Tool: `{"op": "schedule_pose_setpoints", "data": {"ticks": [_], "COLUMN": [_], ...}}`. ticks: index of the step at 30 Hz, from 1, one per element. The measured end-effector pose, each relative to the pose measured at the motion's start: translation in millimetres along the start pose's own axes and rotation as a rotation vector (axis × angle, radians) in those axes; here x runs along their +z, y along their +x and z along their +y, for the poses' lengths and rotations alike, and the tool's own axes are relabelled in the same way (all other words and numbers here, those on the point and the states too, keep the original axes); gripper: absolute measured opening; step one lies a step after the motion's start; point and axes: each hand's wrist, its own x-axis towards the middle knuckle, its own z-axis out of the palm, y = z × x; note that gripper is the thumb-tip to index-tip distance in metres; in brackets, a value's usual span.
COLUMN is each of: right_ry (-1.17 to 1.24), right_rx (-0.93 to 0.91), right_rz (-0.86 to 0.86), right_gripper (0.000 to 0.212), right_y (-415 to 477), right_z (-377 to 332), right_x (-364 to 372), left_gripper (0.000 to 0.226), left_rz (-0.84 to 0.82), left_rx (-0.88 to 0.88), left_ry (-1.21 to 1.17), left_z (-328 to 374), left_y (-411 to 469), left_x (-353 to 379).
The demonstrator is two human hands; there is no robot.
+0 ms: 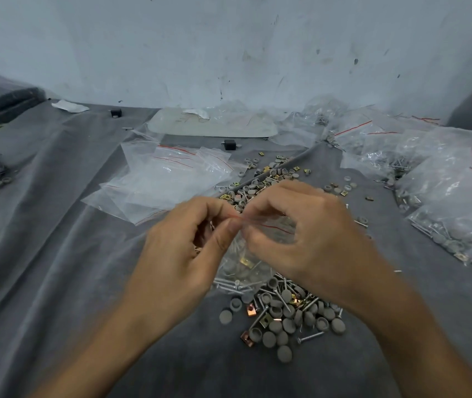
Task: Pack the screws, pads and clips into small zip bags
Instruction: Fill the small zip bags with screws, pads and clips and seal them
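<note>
**Both hands pinching the mouth of a part-filled zip bag**

Left hand [183, 245]: thumb and forefinger pressed together on the top edge of the zip bag [239, 255], other fingers curled. Right hand [309, 234]: the same pinch on the same edge, just beside the left fingertips, so the two hands meet at the bag mouth.

The zip bag is small and made of clear film, with a thin red line running under the closure strip. It hangs from the pinch between the two hands, above the table. Through the film I can see silver screw shanks, grey discs and one yellow-metal clip. Whether the strip is sealed along its length I cannot tell.

Directly below the bag, on the grey cloth [56, 225] covering the table, lies a loose heap of round grey pads [283, 324], long silver screws [311, 337] and square copper-toned clips [251, 310], mixed together.

Beyond the hands is a second scatter of pads and brass-coloured clips [269, 179]. To its left lies a fanned stack of empty zip bags [171, 179], flat and red-lined. On the right side are filled bags [459, 216], piled and overlapping.
</note>
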Motion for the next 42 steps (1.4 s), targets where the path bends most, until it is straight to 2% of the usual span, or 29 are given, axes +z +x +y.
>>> {"op": "schedule_pose_setpoints", "data": {"ticks": [3,21,35,42], "right_ry": [0.003,0.105,-0.053,-0.049], "right_rx": [-0.018,0.020,0.013,0.049], "right_rz": [0.038,0.079,0.143,0.178], "right_gripper": [0.005,0.007,0.013,0.005], "right_y": [0,1,1,0], "right_z": [-3,-10,-3,9], "right_x": [2,0,-3,-16], "left_gripper": [0.014,0.009,0.011,0.005], "left_rz": [0.004,-0.017,0.010,0.056], "left_rx": [0.005,0.028,0.029,0.007], "left_ry": [-0.030,-0.122,-0.094,-0.148], "left_z": [2,2,-2,-7], "left_y": [0,-1,2,5], "left_x": [1,-1,-6,-9]}}
